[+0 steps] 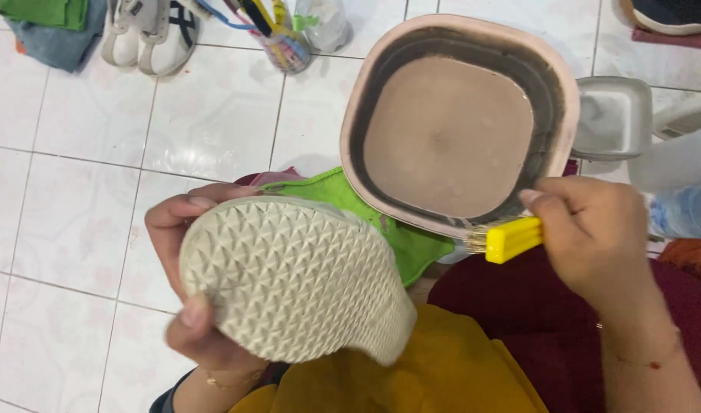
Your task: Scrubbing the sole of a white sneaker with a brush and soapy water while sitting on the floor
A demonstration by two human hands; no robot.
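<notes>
White ridged shoe sole faces up, clamped in my left hand; right hand grips yellow brush w/ bristles just off pink basin, scrubbing underway

This looks like a home, most likely a washing corner or bathroom floor. The ground is white glazed tile with dark grout lines, running across the whole left of the frame. At the upper left lie folded cloths in green and blue, with a pair of sandals set beside them. Top centre stands a clear cup of toothbrushes (a household touch). A pink square basin of murky water sits on the floor in the upper right, with a small grey tub just beside it.
</notes>
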